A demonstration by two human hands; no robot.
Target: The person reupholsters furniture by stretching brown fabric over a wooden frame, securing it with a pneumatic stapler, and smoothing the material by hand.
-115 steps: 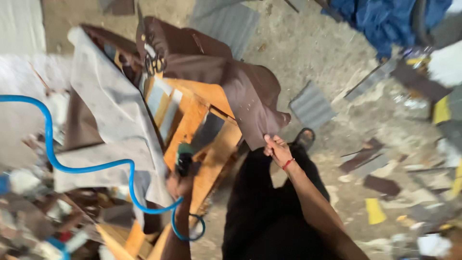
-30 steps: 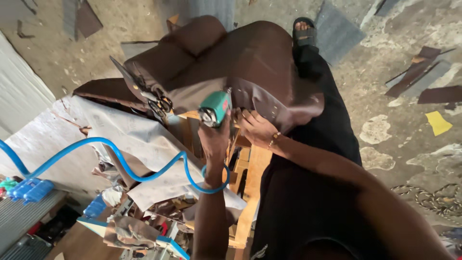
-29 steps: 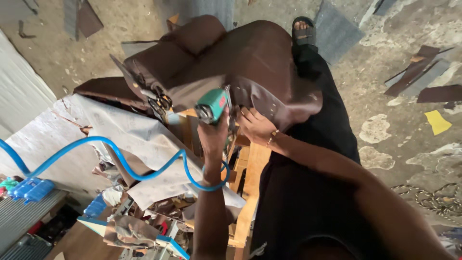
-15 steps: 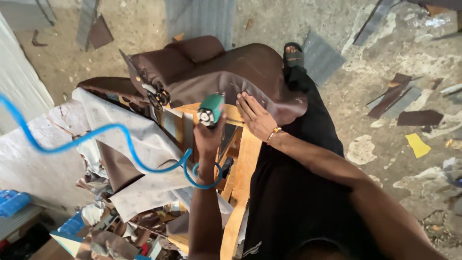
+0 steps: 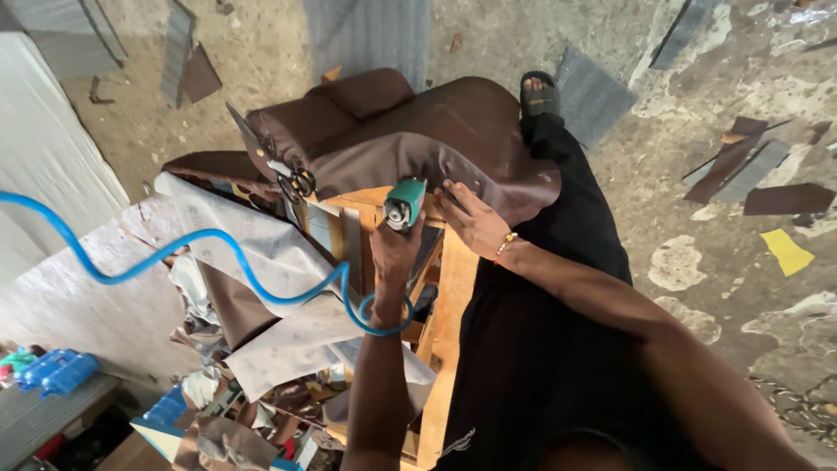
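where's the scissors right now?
Head view, left of centre: the scissors lie on the brown leatherette draped over the wooden frame, just left of the green pneumatic stapler in the left hand.

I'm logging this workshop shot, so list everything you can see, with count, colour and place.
Pneumatic stapler: one, teal, in the left hand at the frame's top rail.
Air hose: one, blue, coiling from the left edge to the stapler.
Brown covering: one, draped over the frame.
Wooden frame: one, tan, centre.
Scissors: one pair, dark, on the covering.
Pale lining cloth: one, off-white, left of the frame.
Floor scraps: several, brown, grey, yellow, right.
Left hand: gripping the stapler.
Right hand: pressing the covering.
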